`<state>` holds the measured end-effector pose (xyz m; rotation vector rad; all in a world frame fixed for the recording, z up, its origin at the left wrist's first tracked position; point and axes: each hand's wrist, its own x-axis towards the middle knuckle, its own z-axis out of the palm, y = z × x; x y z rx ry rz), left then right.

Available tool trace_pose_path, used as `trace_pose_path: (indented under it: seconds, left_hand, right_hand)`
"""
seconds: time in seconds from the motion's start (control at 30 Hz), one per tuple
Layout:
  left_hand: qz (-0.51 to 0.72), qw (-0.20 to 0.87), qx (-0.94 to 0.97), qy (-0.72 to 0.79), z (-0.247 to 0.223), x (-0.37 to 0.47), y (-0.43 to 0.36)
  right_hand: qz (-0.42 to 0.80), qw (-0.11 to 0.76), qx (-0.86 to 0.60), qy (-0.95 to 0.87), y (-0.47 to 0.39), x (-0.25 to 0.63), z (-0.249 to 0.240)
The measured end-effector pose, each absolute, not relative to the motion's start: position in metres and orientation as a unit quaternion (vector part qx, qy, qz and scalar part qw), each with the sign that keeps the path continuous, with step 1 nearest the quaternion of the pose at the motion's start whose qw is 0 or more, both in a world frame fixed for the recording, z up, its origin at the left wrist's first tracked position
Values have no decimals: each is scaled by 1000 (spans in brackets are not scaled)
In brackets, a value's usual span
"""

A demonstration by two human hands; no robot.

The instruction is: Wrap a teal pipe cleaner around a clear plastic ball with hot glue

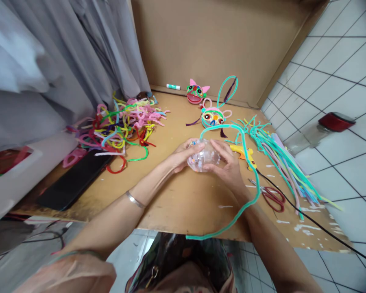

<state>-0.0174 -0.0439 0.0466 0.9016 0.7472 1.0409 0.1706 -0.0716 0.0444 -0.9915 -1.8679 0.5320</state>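
Left grip (pixel 181 158) and right grip (pixel 228 165) together hold a clear ball (pixel 203 158) between them, above the table (pixel 177 203). From the ball's top, a teal stem (pixel 258 187) curves around the right grip and over its forearm. Just right of that grip lies a glue gun (pixel 241 152); nearer the body, scissors (pixel 267 190).

glossy clear plastic ball (pixel 202 158), fuzzy turquoise stem (pixel 259 185), smooth wood-look surface (pixel 183 203), matt grey cloth curtain (pixel 110 49), matt brown cardboard panel (pixel 213 44), glossy white tiles (pixel 332 95)
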Motion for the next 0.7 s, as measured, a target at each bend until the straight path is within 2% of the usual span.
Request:
trace_pose_path:
  seconds: [0.23,0.7]
  left_hand:
    - [473,699,418,337,48,-17,-45]
    - [506,610,500,348,58,-13,-49]
  right_hand:
    - [184,466,-397,-769,-72,167,44]
    - [98,501,-369,-776,-77,164,38]
